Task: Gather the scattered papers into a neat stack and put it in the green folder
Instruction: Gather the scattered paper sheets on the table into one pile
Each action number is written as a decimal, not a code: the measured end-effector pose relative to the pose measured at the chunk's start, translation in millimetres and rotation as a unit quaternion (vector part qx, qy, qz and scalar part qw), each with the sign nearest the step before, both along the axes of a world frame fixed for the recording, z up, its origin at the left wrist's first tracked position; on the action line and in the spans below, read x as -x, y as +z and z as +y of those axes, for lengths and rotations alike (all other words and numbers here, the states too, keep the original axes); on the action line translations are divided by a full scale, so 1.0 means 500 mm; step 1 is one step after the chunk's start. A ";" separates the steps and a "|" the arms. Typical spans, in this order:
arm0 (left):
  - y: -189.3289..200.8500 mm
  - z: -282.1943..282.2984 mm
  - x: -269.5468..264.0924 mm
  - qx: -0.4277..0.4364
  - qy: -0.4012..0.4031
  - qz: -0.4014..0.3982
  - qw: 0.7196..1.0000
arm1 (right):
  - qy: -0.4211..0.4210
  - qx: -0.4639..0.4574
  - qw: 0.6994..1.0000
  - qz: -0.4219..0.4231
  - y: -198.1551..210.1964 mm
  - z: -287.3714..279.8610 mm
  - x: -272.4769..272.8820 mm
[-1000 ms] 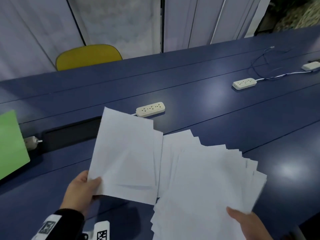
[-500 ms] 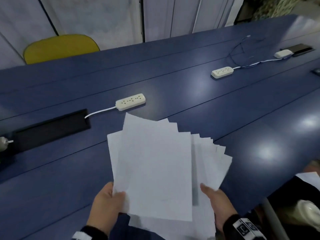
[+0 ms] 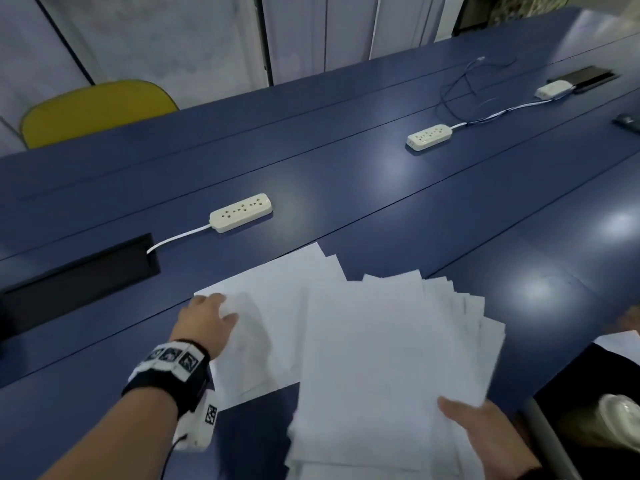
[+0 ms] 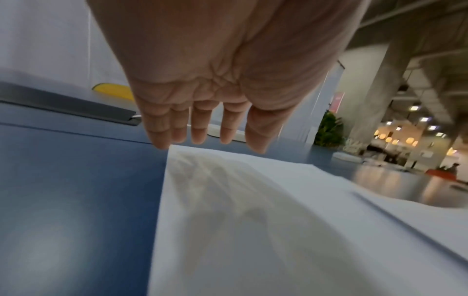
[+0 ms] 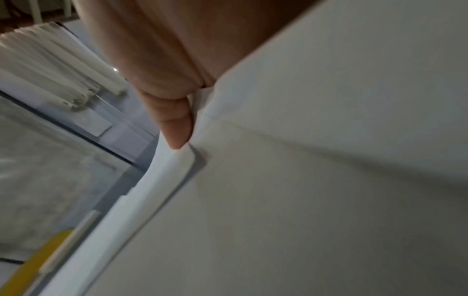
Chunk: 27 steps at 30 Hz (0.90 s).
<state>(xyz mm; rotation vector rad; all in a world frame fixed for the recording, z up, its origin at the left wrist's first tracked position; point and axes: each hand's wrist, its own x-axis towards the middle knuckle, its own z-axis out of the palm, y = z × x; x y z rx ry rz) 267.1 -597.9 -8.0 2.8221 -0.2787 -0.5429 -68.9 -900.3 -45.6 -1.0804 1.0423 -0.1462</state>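
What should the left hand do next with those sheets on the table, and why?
Probably slide the flat sheets rightward under the fanned bundle. The left hand is over their far left corner with straight fingers, while the right hand grips the bundle's near corner; the two piles overlap but are not squared up.
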 end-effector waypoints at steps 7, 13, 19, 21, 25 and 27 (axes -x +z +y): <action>-0.016 -0.037 -0.024 -0.106 -0.101 0.018 0.989 | 0.044 0.022 0.998 0.049 -0.065 -0.066 0.032; 0.007 -0.061 -0.023 -0.085 -0.081 -0.010 0.993 | 0.044 0.003 0.998 0.053 -0.081 -0.071 0.037; 0.012 -0.060 -0.041 -0.086 -0.111 0.008 0.990 | 0.038 -0.057 0.997 0.048 -0.062 -0.070 0.026; 0.007 -0.058 -0.025 -0.070 -0.115 0.029 0.990 | 0.039 -0.048 0.997 0.049 -0.068 -0.071 0.029; 0.006 -0.050 -0.010 -0.080 -0.096 -0.004 0.992 | 0.022 -0.044 0.997 0.052 -0.077 -0.069 0.029; 0.011 -0.046 -0.018 -0.078 -0.061 0.011 0.995 | 0.008 -0.047 0.998 0.038 -0.063 -0.064 0.023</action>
